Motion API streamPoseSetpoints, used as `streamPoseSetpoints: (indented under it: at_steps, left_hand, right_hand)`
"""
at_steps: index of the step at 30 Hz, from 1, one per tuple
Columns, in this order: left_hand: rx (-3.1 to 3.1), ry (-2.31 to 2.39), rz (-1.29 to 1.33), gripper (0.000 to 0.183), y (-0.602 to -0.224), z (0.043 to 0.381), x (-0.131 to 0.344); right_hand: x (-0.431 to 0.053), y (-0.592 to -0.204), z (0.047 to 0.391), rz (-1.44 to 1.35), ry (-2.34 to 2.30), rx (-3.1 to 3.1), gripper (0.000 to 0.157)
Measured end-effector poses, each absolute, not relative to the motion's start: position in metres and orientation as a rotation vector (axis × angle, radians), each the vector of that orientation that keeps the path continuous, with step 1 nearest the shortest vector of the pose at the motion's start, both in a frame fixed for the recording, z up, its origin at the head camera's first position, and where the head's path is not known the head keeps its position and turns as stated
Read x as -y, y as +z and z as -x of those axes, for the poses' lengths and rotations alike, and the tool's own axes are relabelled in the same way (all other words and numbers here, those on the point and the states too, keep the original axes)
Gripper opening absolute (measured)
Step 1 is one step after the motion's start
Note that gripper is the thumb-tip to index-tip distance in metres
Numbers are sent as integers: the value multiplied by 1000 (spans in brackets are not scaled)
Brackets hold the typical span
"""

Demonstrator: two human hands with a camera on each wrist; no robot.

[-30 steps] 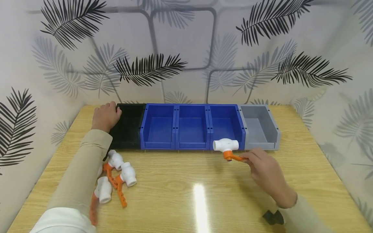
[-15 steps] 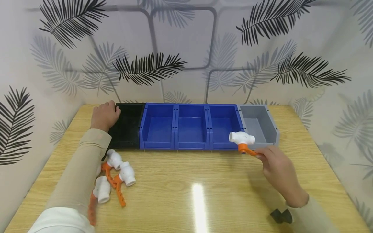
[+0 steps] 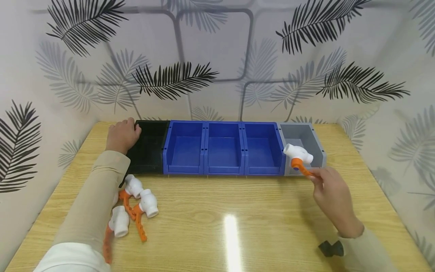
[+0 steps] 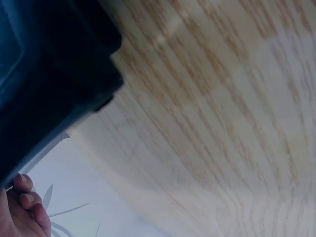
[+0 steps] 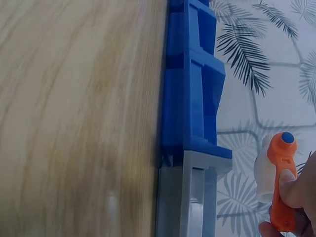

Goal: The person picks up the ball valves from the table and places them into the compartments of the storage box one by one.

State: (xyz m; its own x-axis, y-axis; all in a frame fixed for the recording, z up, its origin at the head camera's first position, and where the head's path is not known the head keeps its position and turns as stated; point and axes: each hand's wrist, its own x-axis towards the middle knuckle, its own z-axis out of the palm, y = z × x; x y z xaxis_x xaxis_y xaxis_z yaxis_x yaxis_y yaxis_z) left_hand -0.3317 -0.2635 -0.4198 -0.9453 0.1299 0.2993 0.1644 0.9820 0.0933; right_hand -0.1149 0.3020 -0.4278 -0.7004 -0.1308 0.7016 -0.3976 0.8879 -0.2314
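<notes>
My right hand [image 3: 334, 198] pinches the orange handle of a white ball valve [image 3: 298, 154] and holds it above the front of the grey bin [image 3: 307, 170]. In the right wrist view, the thumb presses along the orange handle [image 5: 283, 197], and the valve's white body [image 5: 265, 173] is partly behind it. My left hand [image 3: 121, 135] grips the upper left rim of the black bin [image 3: 149, 151]. Its curled fingers [image 4: 30, 197] show at the lower left of the left wrist view, by the bin's dark wall [image 4: 54, 74].
Three blue bins [image 3: 224, 151] stand in a row between the black and grey ones. Several more ball valves [image 3: 148, 203] with orange handles lie on the wooden table [image 3: 204, 219] beside the left forearm, which partly hides them. A patterned wall [image 3: 231, 56] rises behind.
The right hand has carried the ball valve rightward, from in front of the rightmost blue bin to over the grey bin, and the valve has tilted. The left hand stays on the black bin.
</notes>
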Motion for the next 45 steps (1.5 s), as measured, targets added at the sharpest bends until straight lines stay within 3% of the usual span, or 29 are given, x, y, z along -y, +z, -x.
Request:
streamPoseSetpoints:
  at_steps: [45]
  left_hand:
    - [2857,-172,203,29,-418,332,266]
  right_hand:
    - [-294,-452,183,-205,634,2348,15]
